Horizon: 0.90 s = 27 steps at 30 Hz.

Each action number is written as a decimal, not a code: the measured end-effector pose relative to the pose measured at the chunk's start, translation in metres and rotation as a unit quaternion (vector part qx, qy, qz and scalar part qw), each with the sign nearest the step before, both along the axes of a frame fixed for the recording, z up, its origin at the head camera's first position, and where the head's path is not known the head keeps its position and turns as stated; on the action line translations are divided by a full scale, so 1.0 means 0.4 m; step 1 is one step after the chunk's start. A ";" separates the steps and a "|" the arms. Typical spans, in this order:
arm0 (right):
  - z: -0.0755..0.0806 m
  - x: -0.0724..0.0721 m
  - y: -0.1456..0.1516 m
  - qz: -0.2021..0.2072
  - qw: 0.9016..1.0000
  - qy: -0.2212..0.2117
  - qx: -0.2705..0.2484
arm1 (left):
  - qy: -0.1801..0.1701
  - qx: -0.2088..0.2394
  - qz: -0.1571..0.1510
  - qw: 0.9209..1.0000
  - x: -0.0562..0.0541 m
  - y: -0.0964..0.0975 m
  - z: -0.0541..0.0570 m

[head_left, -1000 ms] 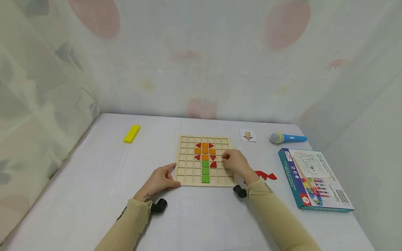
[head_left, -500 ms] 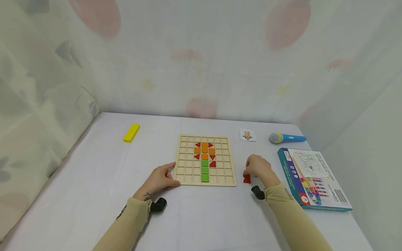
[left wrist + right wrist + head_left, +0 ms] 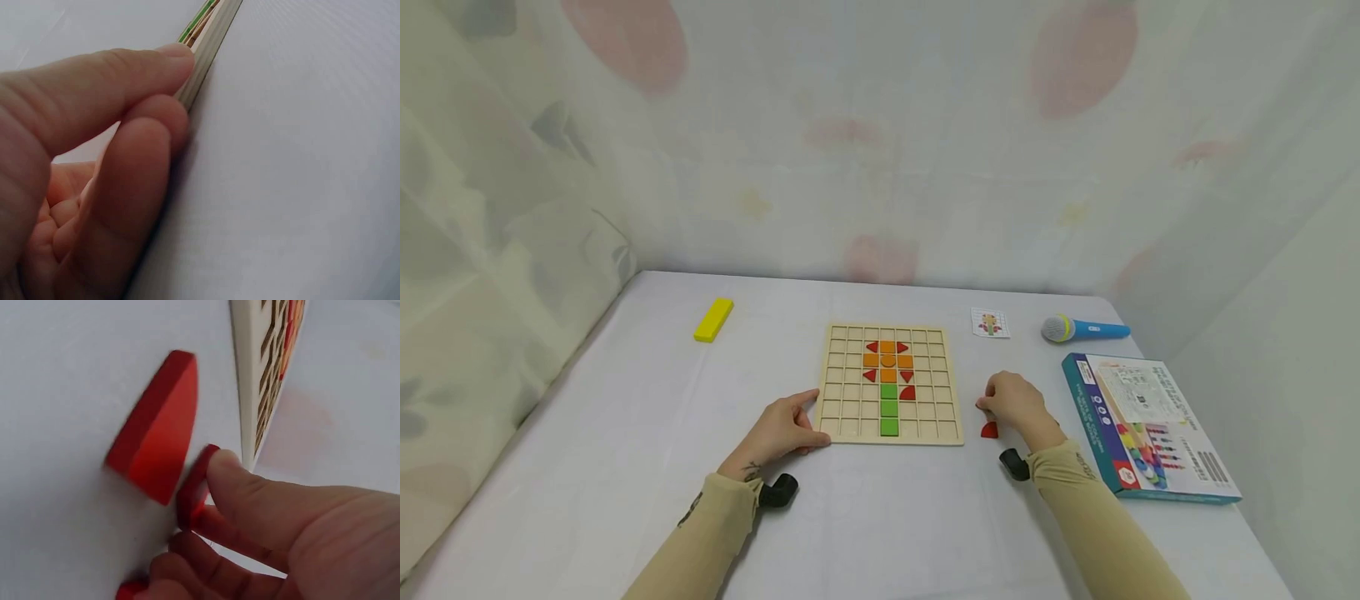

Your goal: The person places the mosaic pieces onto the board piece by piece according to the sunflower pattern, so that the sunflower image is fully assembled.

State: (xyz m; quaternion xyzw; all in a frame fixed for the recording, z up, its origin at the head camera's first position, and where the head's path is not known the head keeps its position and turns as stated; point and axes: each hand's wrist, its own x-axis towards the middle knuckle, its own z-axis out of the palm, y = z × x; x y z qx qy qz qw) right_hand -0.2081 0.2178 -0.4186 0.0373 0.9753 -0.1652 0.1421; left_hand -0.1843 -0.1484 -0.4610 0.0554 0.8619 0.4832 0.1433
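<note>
A square wooden grid board point(image 3: 926, 423) carries orange, green and red pieces in its cells. My left hand point(image 3: 784, 427) holds the board's lower left corner, index finger at its left side and thumb at the near edge. In the left wrist view, the thumb point(image 3: 174, 59) presses the board's rim while other fingers curl below it. To the right of the board, my right hand point(image 3: 1015, 404) pinches a small red piece point(image 3: 195, 487) between thumb and fingers. A red quarter-circle piece point(image 3: 159, 434) lies beside it on the table. Another red piece point(image 3: 130, 590) shows partly behind the fingers.
A small pattern card point(image 3: 990, 322) lies beyond the right hand, with a blue toy microphone point(image 3: 1086, 331) to its right. A flat game box point(image 3: 1157, 429) lies at the right. One yellow block point(image 3: 714, 320) sits at the far left.
My right hand has moved from over the board to the red pieces at its right and now pinches one, shifting slightly left with it. The left hand stays at the corner.
</note>
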 end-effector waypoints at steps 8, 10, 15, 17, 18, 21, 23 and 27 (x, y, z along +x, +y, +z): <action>-0.013 -0.011 0.003 -0.006 1.000 -0.007 -0.008 | 0.003 0.002 -0.002 1.000 0.001 -0.002 -0.004; -0.013 -0.013 0.002 -0.006 1.000 -0.009 -0.010 | 0.004 0.001 -0.001 1.000 0.000 -0.002 -0.004; -0.003 -0.012 -0.004 -0.012 0.998 0.011 -0.056 | 0.000 0.004 0.002 1.000 -0.002 -0.001 -0.003; 0.002 -0.012 -0.013 -0.022 0.995 0.023 -0.096 | -0.001 0.003 0.002 1.000 -0.002 -0.001 -0.003; 0.003 -0.014 -0.020 -0.026 0.992 0.029 -0.120 | -0.001 0.003 0.001 1.000 -0.002 -0.001 -0.003; 0.007 -0.020 -0.049 -0.048 0.979 0.035 -0.195 | -0.001 0.002 0.001 1.000 -0.002 -0.001 -0.002; 0.006 -0.026 -0.073 -0.057 0.970 0.035 -0.235 | -0.001 0.002 0.000 1.000 -0.001 -0.001 -0.001; -0.005 -0.035 -0.123 -0.068 0.958 0.039 -0.276 | -0.002 0.004 0.000 1.000 0.001 -0.001 0.001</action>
